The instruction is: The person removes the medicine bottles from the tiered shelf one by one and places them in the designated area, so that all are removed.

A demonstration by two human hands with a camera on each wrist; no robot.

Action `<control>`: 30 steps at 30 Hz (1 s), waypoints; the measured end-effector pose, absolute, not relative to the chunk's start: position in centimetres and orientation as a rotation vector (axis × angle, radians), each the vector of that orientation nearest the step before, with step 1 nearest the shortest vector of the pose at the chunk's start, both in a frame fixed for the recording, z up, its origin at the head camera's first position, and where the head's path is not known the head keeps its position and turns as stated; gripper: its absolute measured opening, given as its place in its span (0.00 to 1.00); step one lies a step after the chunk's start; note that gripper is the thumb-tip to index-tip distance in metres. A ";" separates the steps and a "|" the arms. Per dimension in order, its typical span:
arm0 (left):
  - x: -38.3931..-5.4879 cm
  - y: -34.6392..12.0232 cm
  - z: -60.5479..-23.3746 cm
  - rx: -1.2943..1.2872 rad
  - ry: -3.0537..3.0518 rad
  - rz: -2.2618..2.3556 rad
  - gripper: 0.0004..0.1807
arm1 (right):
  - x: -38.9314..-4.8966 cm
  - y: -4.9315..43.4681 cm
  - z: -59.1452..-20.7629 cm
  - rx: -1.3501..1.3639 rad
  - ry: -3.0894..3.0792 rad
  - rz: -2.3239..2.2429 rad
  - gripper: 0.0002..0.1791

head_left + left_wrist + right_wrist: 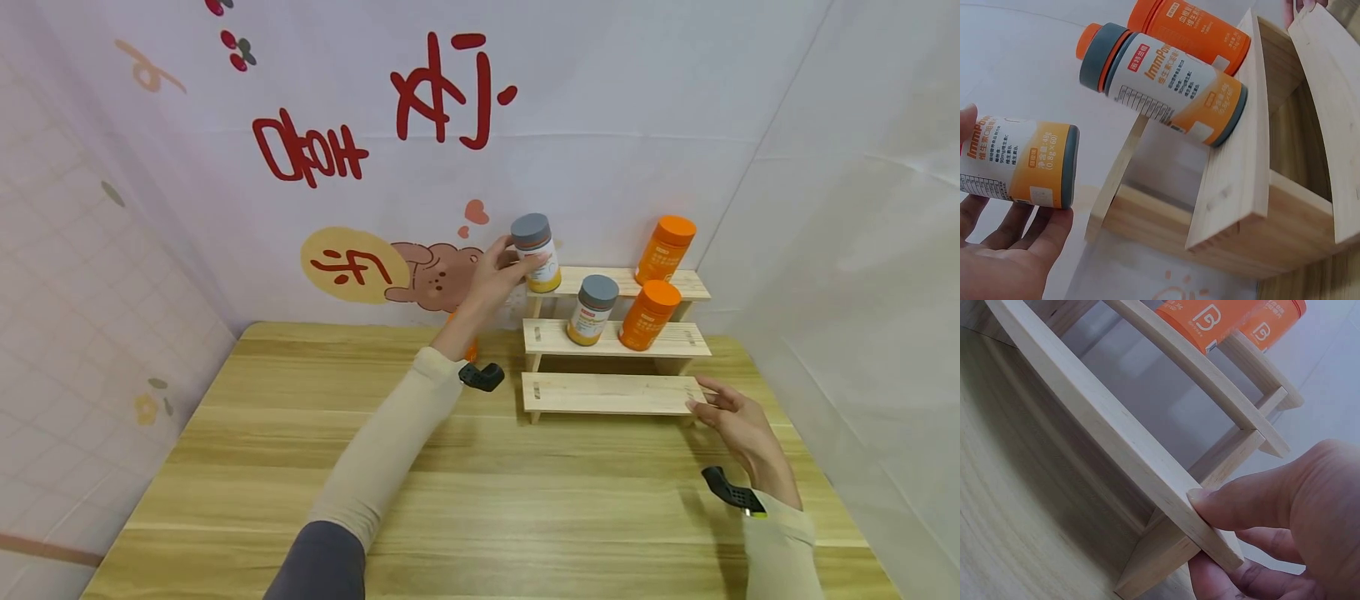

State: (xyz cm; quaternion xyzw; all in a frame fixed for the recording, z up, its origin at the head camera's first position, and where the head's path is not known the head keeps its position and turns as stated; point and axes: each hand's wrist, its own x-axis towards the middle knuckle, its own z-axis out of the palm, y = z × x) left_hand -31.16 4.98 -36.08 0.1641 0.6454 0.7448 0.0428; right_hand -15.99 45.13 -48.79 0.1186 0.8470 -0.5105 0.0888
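My left hand (501,275) grips a white and yellow supplement jar (542,265) with a grey lid, held upright at the left end of the top step. In the left wrist view, the fingers curl round this jar (1035,164), apart from the shelf. My right hand (738,421) pinches the right end of the bottom board of the three-step wooden rack (607,393), thumb on top and fingers below, as the right wrist view shows. A matching grey-lidded jar (589,317) and an orange jar (647,321) stand on the middle step. Another orange jar (666,250) stands on the top step.
Behind my left forearm, a partly hidden orange object (471,348) stands on the wooden table (300,450). A white printed cloth wall (637,100) rises right behind the rack, and another light wall (862,292) runs along the right side.
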 end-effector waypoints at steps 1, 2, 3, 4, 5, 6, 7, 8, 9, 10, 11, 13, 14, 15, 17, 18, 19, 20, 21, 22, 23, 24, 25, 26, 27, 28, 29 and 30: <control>-31.1 4.7 -36.2 0.508 1.975 2.281 0.26 | -16.0 45.1 -48.7 0.354 2.523 -1.516 0.46; -30.9 4.5 -36.2 0.513 1.979 2.282 0.26 | -16.0 45.2 -48.7 0.355 2.524 -1.515 0.46; -30.8 4.2 -36.3 0.511 1.982 2.285 0.27 | -16.0 45.2 -48.7 0.355 2.521 -1.520 0.46; -30.8 3.9 -36.3 0.506 1.985 2.288 0.27 | -16.0 45.2 -48.7 0.354 2.516 -1.526 0.46; -30.7 3.7 -36.4 0.497 1.997 2.285 0.27 | -16.0 45.1 -48.7 0.356 2.512 -1.535 0.46; -30.6 3.4 -36.5 0.490 2.013 2.283 0.27 | -16.0 45.1 -48.8 0.357 2.510 -1.542 0.46; -30.5 3.1 -36.5 0.477 2.022 2.283 0.27 | -16.0 45.1 -48.8 0.357 2.505 -1.555 0.46; -30.4 2.7 -36.5 0.462 2.036 2.282 0.28 | -16.0 45.1 -48.8 0.356 2.500 -1.566 0.46; -30.3 2.4 -36.5 0.453 2.041 2.288 0.28 | -16.0 45.0 -48.8 0.355 2.496 -1.573 0.46; -30.2 2.1 -36.6 0.442 2.042 2.292 0.27 | -15.9 45.0 -48.8 0.354 2.502 -1.568 0.46; -30.1 1.8 -36.6 0.433 2.039 2.299 0.27 | -15.9 44.9 -48.8 0.354 2.508 -1.562 0.46; -30.0 1.3 -36.7 0.420 2.021 2.323 0.26 | -15.9 44.9 -48.7 0.351 2.515 -1.550 0.47; -30.0 1.1 -36.7 0.419 2.015 2.333 0.26 | -15.9 45.0 -48.7 0.350 2.519 -1.543 0.47; -30.0 0.8 -36.8 0.419 2.009 2.341 0.25 | -15.9 45.0 -48.7 0.349 2.524 -1.531 0.47; -29.9 0.2 -37.1 0.429 2.015 2.343 0.25 | -15.8 44.9 -48.7 0.348 2.525 -1.529 0.47; -29.9 -0.1 -37.2 0.435 2.019 2.343 0.25 | -15.8 44.9 -48.7 0.348 2.522 -1.536 0.47; -29.9 -0.4 -37.4 0.443 2.026 2.344 0.25 | -15.8 44.9 -48.7 0.345 2.513 -1.549 0.46; -29.9 -0.8 -37.5 0.448 2.036 2.341 0.25 | -15.9 44.9 -48.7 0.346 2.505 -1.561 0.46; -29.9 -1.1 -37.7 0.448 2.041 2.337 0.26 | -15.9 44.8 -48.7 0.345 2.498 -1.572 0.46; -29.8 -1.4 -37.8 0.452 2.042 2.336 0.26 | -15.9 44.8 -48.7 0.347 2.490 -1.589 0.46; -29.7 -1.8 -37.9 0.453 2.034 2.337 0.26 | -16.0 44.8 -48.6 0.348 2.482 -1.597 0.46; -29.7 -2.1 -38.0 0.451 2.024 2.338 0.26 | -16.0 44.8 -48.6 0.349 2.478 -1.603 0.45; -29.6 -2.4 -38.1 0.449 2.018 2.339 0.27 | -16.0 44.8 -48.6 0.350 2.474 -1.608 0.45; -29.5 -2.7 -38.2 0.443 2.009 2.340 0.27 | -16.0 44.8 -48.6 0.353 2.478 -1.604 0.45; -29.5 -3.0 -38.3 0.436 2.000 2.341 0.27 | -16.0 44.9 -48.6 0.354 2.483 -1.598 0.45; -29.4 -3.2 -38.3 0.432 1.996 2.341 0.28 | -16.0 44.9 -48.7 0.357 2.486 -1.593 0.45; -29.3 -3.5 -38.4 0.425 1.997 2.338 0.28 | -16.0 44.9 -48.7 0.358 2.489 -1.588 0.45; -29.3 -3.7 -38.5 0.413 2.004 2.334 0.28 | -16.1 44.9 -48.7 0.359 2.490 -1.587 0.45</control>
